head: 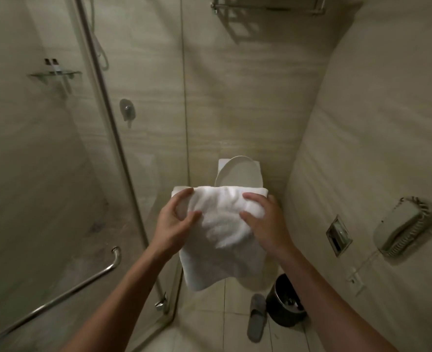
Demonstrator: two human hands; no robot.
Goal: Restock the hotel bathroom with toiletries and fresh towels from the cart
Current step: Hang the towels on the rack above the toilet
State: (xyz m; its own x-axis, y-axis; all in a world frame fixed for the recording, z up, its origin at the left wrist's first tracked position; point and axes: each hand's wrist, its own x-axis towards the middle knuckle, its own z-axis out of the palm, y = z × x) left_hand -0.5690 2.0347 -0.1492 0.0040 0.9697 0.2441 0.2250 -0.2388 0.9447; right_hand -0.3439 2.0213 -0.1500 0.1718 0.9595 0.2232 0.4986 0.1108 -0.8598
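A white folded towel (222,240) hangs in the air in front of me, over the toilet (239,171). My left hand (176,219) grips its upper left part, thumb and fingers curled into the cloth. My right hand (265,219) holds the upper right part, fingers bent over the top fold. The towel's lower end droops toward the floor. High on the back wall is a metal towel rack (268,6), with nothing seen on it.
A glass shower screen (123,148) with a chrome handle (103,270) stands at the left; two small bottles (52,64) sit on the shower shelf. On the right wall hang a telephone (405,227) and a recessed holder (338,236). A black bin (286,306) and grey slipper (256,318) lie on the floor.
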